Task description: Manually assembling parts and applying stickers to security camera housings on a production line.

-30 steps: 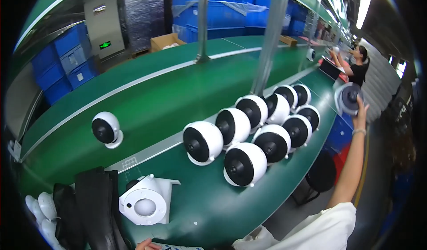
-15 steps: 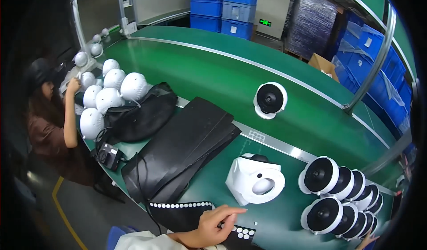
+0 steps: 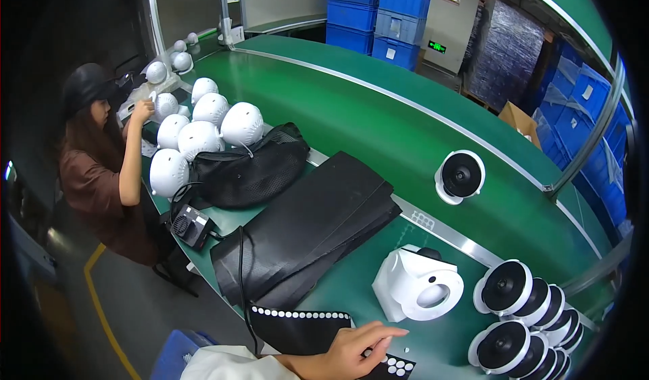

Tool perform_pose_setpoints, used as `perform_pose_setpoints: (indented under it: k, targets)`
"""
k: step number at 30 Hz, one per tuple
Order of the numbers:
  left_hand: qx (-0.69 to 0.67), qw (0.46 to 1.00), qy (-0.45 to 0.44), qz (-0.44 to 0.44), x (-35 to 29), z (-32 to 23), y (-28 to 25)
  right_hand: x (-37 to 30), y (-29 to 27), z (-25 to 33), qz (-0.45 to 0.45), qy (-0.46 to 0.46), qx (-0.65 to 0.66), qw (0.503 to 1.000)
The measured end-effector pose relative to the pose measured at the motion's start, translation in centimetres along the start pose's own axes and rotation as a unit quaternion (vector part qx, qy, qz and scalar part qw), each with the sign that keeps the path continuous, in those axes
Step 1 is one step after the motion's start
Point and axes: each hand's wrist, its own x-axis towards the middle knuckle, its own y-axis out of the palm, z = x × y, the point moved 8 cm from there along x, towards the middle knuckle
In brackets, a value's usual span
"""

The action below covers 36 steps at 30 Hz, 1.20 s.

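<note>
My left hand (image 3: 365, 350) reaches in from the lower edge, its index finger stretched out and the thumb bent below it. Nothing shows between those fingertips. It lies over a black sheet with white round stickers (image 3: 297, 328), partly covering it. Just beyond the fingertips is a tiny white piece (image 3: 406, 349) on the green table. Farther on, a white rounded housing (image 3: 399, 278) with an oval opening lies on the table. My right hand is out of view.
Black flat sheets (image 3: 304, 224) and a black mesh bag (image 3: 253, 170) cover the table's left. White round housings (image 3: 201, 140) stand near a co-worker (image 3: 101, 163). Black-faced round units (image 3: 503, 287) line the right; another unit (image 3: 460, 176) sits on the green belt (image 3: 351, 123).
The view has swung left, so most things sit farther right. The unit on the belt appears to have moved slightly right. A hand at the lower right has left the picture.
</note>
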Motion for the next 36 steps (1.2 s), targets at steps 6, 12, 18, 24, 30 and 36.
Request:
perform_pose_setpoints:
  k: [6,12,18,24,30,36]
  targets:
    - [-0.016,0.999,0.011,-0.03,-0.5,-0.2,-0.9,6.0,3.8,8.3,0.017,-0.15,0.02,0.988]
    - [-0.012,1.0,-0.01,0.014,-0.1,1.2,0.2,11.6,2.4,16.1,0.035,-0.28,-0.019,0.959]
    - [-0.014,0.998,-0.027,0.062,0.1,0.9,-0.1,15.3,-8.8,24.5,0.07,-0.357,-0.159,0.918]
    - [0.027,0.998,-0.057,0.015,-0.6,0.9,0.3,10.3,19.3,46.6,0.211,-0.183,0.181,0.943]
    - [0.034,0.996,-0.075,0.018,-0.1,1.6,0.6,5.8,34.5,47.3,0.496,-0.101,0.179,0.844]
    - [0.031,0.994,-0.107,0.023,0.1,2.4,0.2,1.9,38.1,43.8,0.644,0.098,0.127,0.748]
